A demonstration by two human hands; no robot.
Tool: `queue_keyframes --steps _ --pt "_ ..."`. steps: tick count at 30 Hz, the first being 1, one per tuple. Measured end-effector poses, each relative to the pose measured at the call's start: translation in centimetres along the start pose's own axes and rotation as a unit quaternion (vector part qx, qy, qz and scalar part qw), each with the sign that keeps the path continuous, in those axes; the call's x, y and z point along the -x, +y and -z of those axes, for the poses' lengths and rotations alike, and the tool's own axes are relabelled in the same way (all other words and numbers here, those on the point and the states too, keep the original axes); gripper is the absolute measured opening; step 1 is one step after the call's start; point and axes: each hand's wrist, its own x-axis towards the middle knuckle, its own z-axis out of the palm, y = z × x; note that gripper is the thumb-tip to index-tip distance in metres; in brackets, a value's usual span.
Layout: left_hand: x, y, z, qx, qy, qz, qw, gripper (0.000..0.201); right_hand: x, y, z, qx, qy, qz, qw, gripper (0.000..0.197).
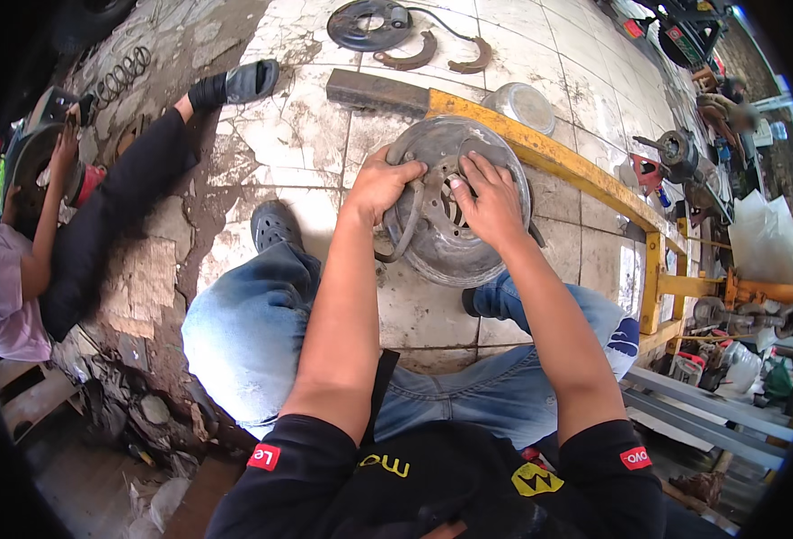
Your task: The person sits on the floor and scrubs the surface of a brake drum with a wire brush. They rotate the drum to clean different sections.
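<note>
A round grey metal brake backing plate (446, 247) is in front of me, over the yellow beam, its centre hole and small bolt holes showing. My left hand (383, 186) is closed at its left edge, thumb on the face, next to a curved dark hose (407, 232) that bends down along the plate. My right hand (493, 205) grips the plate from the right, its bent fingers and thumb on the face near the centre hole. The fingertips partly cover that hole, and I cannot make out any small part under them.
Beyond lie another backing plate (360, 27) and two curved brake shoes (412, 54) (474, 58). A yellow steel beam (549, 157) crosses the tiles beside a round metal drum (520, 106). At left, another person (19, 278) sits with a leg stretched out, near a coil spring (123, 74).
</note>
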Motion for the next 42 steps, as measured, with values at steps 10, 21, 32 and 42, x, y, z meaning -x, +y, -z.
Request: queue_keyframes --steps 10,21,32,42 --pt "-0.7 0.4 0.1 -0.038 0.093 0.004 0.995 0.053 -0.1 0.4 -3.0 -0.004 0.037 0.073 0.997 0.057" --pt "-1.5 -0.1 0.1 -0.051 0.094 -0.004 0.994 0.049 -1.6 0.7 -1.8 -0.115 0.054 0.071 0.989 0.045" --pt "-1.0 1.2 0.0 -0.082 0.085 -0.008 0.993 0.052 -0.9 0.4 -3.0 0.015 0.081 0.072 0.994 0.052" --pt "-1.5 0.4 -0.2 -0.111 0.105 -0.021 0.988 0.051 -0.9 -0.3 -2.5 0.035 0.034 0.059 0.997 0.054"
